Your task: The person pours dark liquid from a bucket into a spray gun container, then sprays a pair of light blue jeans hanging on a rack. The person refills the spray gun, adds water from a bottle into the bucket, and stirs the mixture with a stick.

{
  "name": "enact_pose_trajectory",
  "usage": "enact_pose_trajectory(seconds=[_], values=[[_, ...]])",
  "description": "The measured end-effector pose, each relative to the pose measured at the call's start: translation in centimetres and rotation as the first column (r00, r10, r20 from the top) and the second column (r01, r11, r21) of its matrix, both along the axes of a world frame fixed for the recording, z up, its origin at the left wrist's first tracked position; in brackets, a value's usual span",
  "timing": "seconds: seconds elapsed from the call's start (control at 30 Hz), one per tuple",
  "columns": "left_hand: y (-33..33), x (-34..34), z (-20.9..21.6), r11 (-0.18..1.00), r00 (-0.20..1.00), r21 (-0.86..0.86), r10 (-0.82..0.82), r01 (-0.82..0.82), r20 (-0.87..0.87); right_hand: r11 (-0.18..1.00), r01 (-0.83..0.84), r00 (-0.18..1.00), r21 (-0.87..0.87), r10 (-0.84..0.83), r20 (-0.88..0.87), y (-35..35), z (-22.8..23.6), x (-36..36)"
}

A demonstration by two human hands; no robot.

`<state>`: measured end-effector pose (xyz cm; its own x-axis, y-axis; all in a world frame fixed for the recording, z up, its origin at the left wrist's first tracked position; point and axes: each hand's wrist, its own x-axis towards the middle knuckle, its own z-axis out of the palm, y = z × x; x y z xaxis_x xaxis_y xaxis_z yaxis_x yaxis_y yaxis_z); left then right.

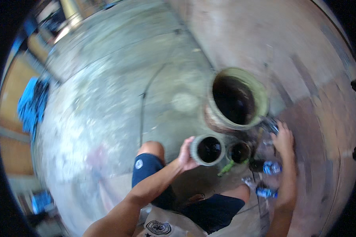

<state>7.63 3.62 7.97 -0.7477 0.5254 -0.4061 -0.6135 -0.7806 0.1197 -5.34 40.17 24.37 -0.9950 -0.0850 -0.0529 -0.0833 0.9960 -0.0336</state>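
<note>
A round pot (208,150) with a pale grey rim and a dark inside is in my left hand (187,154), whose fingers wrap its left side above my knees. Out to the right, my right hand (284,140) has its thumb and fingers at a shiny, clear plastic object (269,125), blurred, beside the large bucket. This bucket (261,96) is pale and worn, with something dark inside; I cannot tell if it is soil or liquid. Between the hands stands a smaller dark-filled container (240,153), a green leafy piece (226,169) lying at its near side.
Two blue-labelled plastic bottles (272,167) (266,192) lie near my right forearm. A wall (320,98) of reddish-brown panels rises on the right. A dark crack (143,94) runs through the concrete floor (106,98). Blue cloth (32,104) hangs at the far left.
</note>
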Motion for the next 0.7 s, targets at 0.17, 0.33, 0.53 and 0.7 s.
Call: enact_pose_trajectory(seconds=[0.17, 0.33, 0.53, 0.7], values=[[1.8, 2.5, 1.6, 0.964, 0.981, 0.19, 0.192, -0.185, -0.021, 0.992, -0.115, 0.983, -0.043, 0.12, 0.142, 4.9, -3.6, -4.0], [2.2, 4.0, 1.6, 0.909, 0.956, 0.315, 0.292, -0.272, -0.016, 0.984, -0.12, 0.972, -0.134, 0.144, 0.186, 6.9, -5.7, -6.4], [0.8, 4.3, 1.6, 0.907, 0.942, 0.28, 0.334, -0.314, -0.022, 0.989, -0.037, 0.959, -0.144, 0.076, 0.273, 5.2, -3.3, -7.2], [-1.9, 3.2, 2.5, 0.918, 0.943, 0.222, 0.331, -0.328, 0.025, 0.991, 0.038, 0.987, -0.132, -0.016, 0.162, 3.7, -0.6, -5.6]])
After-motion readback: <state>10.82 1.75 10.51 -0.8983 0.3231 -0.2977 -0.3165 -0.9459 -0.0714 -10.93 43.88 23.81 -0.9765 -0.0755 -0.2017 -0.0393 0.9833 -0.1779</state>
